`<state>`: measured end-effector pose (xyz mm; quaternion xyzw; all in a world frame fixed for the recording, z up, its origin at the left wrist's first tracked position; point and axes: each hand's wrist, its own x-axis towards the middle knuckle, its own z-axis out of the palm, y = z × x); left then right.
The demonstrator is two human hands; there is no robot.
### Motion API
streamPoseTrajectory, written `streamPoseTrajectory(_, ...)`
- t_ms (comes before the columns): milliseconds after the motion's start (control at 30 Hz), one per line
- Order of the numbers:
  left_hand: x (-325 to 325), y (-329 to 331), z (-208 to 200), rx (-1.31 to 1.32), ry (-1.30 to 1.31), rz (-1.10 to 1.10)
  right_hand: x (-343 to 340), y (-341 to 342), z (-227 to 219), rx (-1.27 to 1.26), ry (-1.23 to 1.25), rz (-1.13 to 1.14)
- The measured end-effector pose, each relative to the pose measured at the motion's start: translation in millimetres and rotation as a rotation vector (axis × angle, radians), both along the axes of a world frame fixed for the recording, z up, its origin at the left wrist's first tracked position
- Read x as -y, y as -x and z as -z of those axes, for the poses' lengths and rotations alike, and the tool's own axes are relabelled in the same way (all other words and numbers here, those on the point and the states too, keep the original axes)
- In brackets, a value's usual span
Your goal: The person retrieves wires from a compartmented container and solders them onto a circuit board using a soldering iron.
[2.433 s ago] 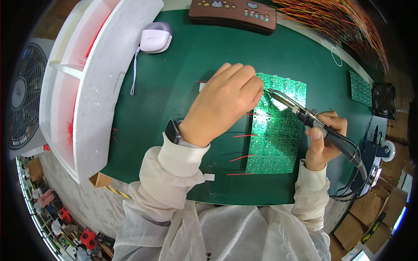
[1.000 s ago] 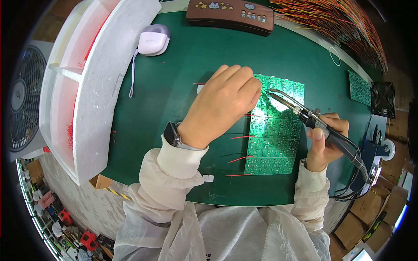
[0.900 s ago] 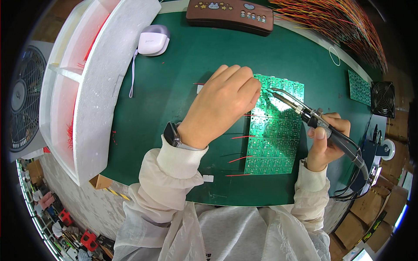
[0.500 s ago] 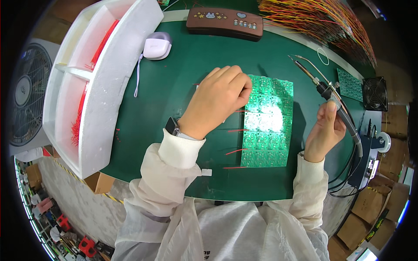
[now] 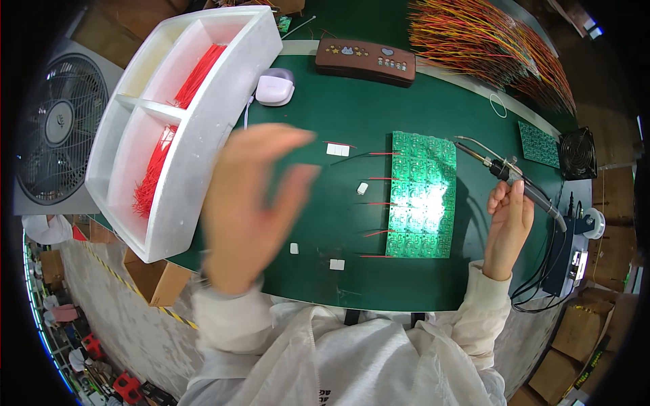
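My left hand [image 5: 247, 196], smeared by motion, is over the table's left side beside the white foam box [image 5: 184, 183]; thumb and fingers are apart with nothing visible between them. In my right hand [image 5: 509, 216] is a soldering iron [image 5: 509, 173] with a thin curved metal tube along it. Its tip points left, just by the upper right corner of a green circuit board panel [image 5: 405, 227]. Several short red wires [image 5: 378, 204] stick out from the panel's left edge. Bundles of red wire [image 5: 154, 177] lie in the foam box's compartments.
Small white pieces [image 5: 336, 264] lie left of the panel, one with a red wire across it. A brown case [image 5: 365, 62], lilac earbud-style case [image 5: 275, 88] and heap of orange-red wires [image 5: 487, 54] stand at the back. Right are a second board [image 5: 539, 144], small fan [image 5: 577, 153] and solder spool [image 5: 594, 223].
My left hand has left the panel's upper left edge and swung left toward the foam box, its fingers opening. The iron's tip has come down closer to the panel. The view has shifted slightly.
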<state>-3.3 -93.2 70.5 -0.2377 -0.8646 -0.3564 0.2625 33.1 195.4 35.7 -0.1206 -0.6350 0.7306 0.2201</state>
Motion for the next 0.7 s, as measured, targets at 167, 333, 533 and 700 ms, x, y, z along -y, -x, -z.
streamPoseTrajectory(167, 147, 39, -42, 0.068, 0.126, -0.640, -8, 18, 1, 0.020, -0.083, -0.047)
streamPoseTrajectory(333, 336, 86, 5, 0.502, 0.326, -0.540, -5, 30, 0, -0.019, -0.187, -0.137)
streamPoseTrajectory(533, 309, 95, 10, 0.626, 0.246, -0.403, -5, 33, 26, -0.065, -0.273, -0.111)
streamPoseTrajectory(700, 306, 95, 4, 0.522, 0.493, -0.571, 9, 28, 35, -0.168, -0.340, -0.023)
